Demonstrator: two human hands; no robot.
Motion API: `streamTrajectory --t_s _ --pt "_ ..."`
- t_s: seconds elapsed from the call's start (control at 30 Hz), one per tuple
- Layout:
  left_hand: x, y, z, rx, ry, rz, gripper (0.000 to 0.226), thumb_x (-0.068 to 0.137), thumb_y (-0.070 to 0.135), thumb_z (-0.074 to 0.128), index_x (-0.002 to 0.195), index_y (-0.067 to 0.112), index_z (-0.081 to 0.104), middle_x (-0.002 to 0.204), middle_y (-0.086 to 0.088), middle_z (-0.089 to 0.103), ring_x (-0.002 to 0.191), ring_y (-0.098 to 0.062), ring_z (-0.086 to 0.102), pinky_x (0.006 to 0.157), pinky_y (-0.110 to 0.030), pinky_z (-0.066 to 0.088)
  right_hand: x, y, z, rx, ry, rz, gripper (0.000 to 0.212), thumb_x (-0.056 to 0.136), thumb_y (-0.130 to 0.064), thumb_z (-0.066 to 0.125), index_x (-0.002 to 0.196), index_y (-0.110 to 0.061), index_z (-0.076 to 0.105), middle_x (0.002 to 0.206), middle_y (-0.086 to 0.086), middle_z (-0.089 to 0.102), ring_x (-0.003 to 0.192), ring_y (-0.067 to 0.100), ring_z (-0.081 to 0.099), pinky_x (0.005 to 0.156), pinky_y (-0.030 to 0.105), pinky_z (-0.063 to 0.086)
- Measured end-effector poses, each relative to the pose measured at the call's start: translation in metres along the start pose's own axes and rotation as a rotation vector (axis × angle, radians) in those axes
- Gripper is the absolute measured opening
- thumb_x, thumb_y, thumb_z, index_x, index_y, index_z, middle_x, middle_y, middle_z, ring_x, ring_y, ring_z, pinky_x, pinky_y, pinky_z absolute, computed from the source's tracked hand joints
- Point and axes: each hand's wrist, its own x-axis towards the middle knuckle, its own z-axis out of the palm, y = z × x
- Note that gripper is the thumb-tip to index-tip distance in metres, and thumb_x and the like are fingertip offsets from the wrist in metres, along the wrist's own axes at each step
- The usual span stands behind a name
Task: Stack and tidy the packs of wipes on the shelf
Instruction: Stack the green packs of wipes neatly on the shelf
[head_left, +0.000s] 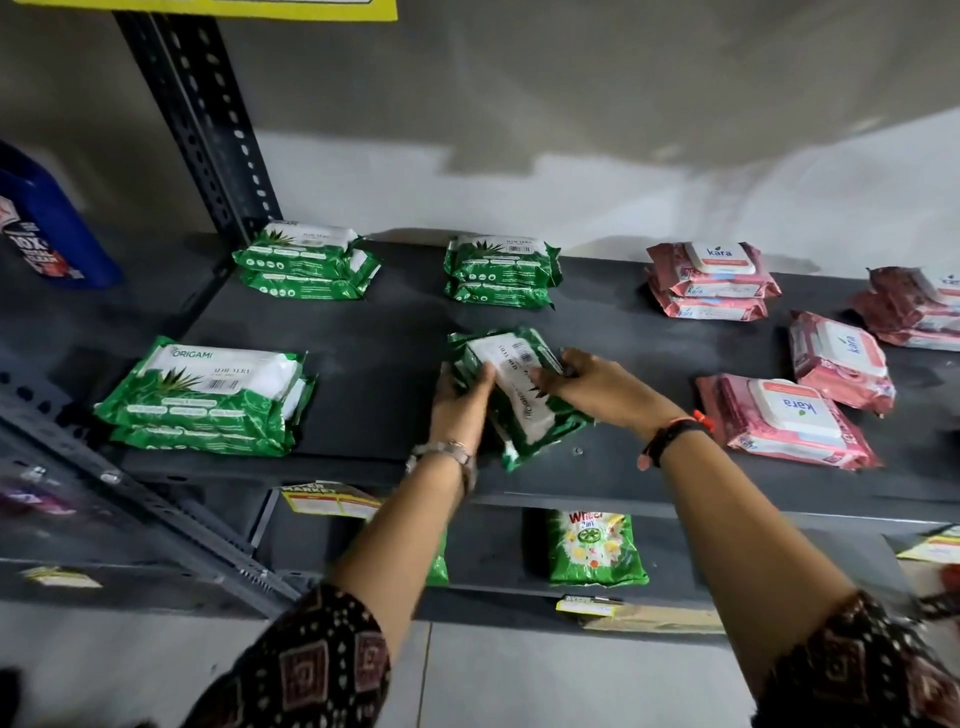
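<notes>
Now our left hand (462, 395) and right hand (592, 387) grip the skewed green plastic wipes packs (514, 395) between them; we should square their edges.

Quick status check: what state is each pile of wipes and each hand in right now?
Left hand: gripping the held green packs.
Right hand: gripping them too.
Held green packs: skewed.
Front-left green stack: flat, roughly aligned.
Back green stacks: neat.
Back pink stack: neat.
Front pink packs: lying askew.
</notes>
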Motion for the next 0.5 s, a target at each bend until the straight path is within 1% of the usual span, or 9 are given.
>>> streamTrajectory --t_s 0.07,0.13,0.17,0.2,0.23,0.27,0.33,0.4,0.5 --pt "0.009 0.002 -0.013 0.079 -0.043 0.01 0.06 0.073 0.049 0.062 0.12 0.012 0.053 0.126 -0.014 0.059 0.115 -0.031 0.055 0.103 -0.05 0.042 -0.002 -0.001 0.0 -0.035 -0.002 0.034 0.048 0.089 -0.052 0.039 0.102 -0.009 0.056 0.092 0.008 0.06 0.083 0.024 0.055 0.079 0.031 0.042" --pt "0.003 0.007 -0.017 0.08 -0.044 0.031 0.046 0.084 0.042 0.052 0.115 0.008 0.057 0.122 -0.011 0.06 0.118 -0.028 0.053 0.107 -0.046 0.038 0.005 -0.004 -0.006 0.034 0.094 0.03 0.045 0.091 -0.05 0.036 0.078 -0.011 0.054 0.082 0.01 0.057 0.076 0.023 0.053 0.078 0.031 0.037" --pt "-0.003 0.008 -0.017 0.102 -0.081 0.052 0.054 0.082 0.049 0.05 0.118 0.01 0.056 0.125 -0.01 0.058 0.12 -0.026 0.051 0.109 -0.042 0.037 0.01 -0.005 -0.008 0.09 0.147 0.019 0.044 0.092 -0.047 0.035 0.083 -0.01 0.056 0.093 0.014 0.061 0.087 0.025 0.056 0.083 0.032 0.037" --pt "-0.009 0.006 -0.013 0.147 -0.12 0.068 0.065 0.077 0.057 0.05 0.123 0.011 0.052 0.13 -0.009 0.056 0.122 -0.025 0.049 0.108 -0.037 0.036 0.015 -0.007 -0.01 0.147 0.159 0.014 0.044 0.093 -0.044 0.034 0.104 -0.009 0.057 0.114 0.016 0.06 0.106 0.027 0.055 0.093 0.034 0.037" --pt "-0.012 0.002 -0.007 0.188 -0.168 0.099 0.071 0.074 0.058 0.053 0.127 0.012 0.048 0.134 -0.009 0.053 0.123 -0.023 0.048 0.105 -0.03 0.035 0.019 -0.009 -0.011 0.189 0.123 0.001 0.047 0.094 -0.042 0.034 0.126 -0.011 0.048 0.133 0.016 0.052 0.123 0.027 0.047 0.102 0.035 0.033" --pt "-0.016 -0.001 -0.001 0.23 -0.177 0.115 0.069 0.077 0.052 0.057 0.131 0.01 0.043 0.135 -0.008 0.051 0.124 -0.023 0.047 0.1 -0.026 0.035 0.023 -0.011 -0.01 0.209 0.059 -0.014 0.049 0.095 -0.04 0.035 0.137 -0.015 0.038 0.142 0.014 0.045 0.131 0.027 0.041 0.107 0.035 0.029" --pt "-0.017 -0.001 0.004 0.26 -0.146 0.103 0.066 0.079 0.036 0.064 0.133 0.007 0.038 0.134 -0.002 0.049 0.124 -0.022 0.047 0.097 -0.024 0.035 0.026 -0.013 -0.006 0.183 -0.021 -0.039 0.048 0.095 -0.036 0.038 0.14 -0.019 0.035 0.143 0.013 0.045 0.132 0.027 0.041 0.108 0.035 0.03" --pt "-0.008 0.005 0.001 0.264 -0.175 0.041 0.08 0.069 0.038 0.069 0.134 0.007 0.036 0.136 -0.003 0.047 0.123 -0.022 0.047 0.106 -0.03 0.035 0.023 -0.011 -0.002 0.204 0.022 -0.025 0.046 0.093 -0.035 0.042 0.136 -0.017 0.04 0.135 0.014 0.052 0.125 0.027 0.048 0.102 0.035 0.037" --pt "0.0 0.021 -0.013 0.37 -0.269 0.009 0.069 0.074 0.035 0.067 0.132 0.009 0.039 0.136 -0.007 0.049 0.118 -0.021 0.05 0.108 -0.034 0.034 0.015 -0.001 0.004 0.285 0.122 0.053 0.05 0.09 -0.042 0.045 0.129 -0.012 0.042 0.124 0.015 0.059 0.106 0.028 0.058 0.089 0.039 0.046"
